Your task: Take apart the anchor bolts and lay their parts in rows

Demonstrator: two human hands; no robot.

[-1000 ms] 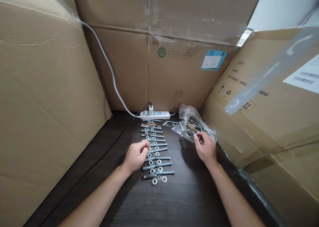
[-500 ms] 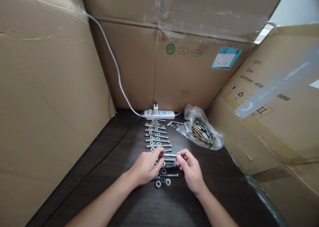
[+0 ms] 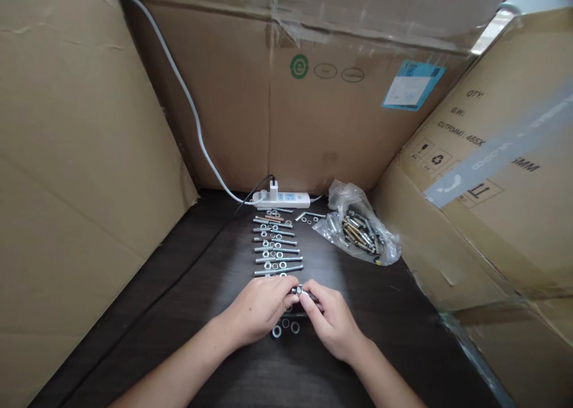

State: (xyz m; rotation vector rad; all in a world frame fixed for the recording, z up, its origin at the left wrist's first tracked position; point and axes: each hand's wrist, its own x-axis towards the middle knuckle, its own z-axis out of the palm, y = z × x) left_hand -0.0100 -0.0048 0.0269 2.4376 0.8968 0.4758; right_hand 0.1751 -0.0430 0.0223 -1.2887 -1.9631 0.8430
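Observation:
My left hand (image 3: 262, 307) and my right hand (image 3: 333, 321) meet over the near part of the row of hardware. Between their fingertips is a metal expansion bolt (image 3: 299, 290), mostly covered by the fingers. My left hand pinches its left end. The thumb and fingers of my right hand close around it by a shiny nut-like part, with its right end hidden in that hand. Below the hands lie flat washers (image 3: 276, 331) and a thin ring (image 3: 285, 323). Further away, bolts (image 3: 280, 269) lie sideways in rows with nuts and washers between them.
A clear plastic bag (image 3: 387, 249) holding several metal bolts lies at the right. Behind the rows stands a white power strip (image 3: 293, 200) with a plugged-in charger. A black cable (image 3: 192, 255) crosses the dark table. Cardboard boxes (image 3: 224, 115) wall in the back and both sides.
My right hand has moved left along the bolt, close to my left hand, and now covers more of it. The whole view has shifted slightly.

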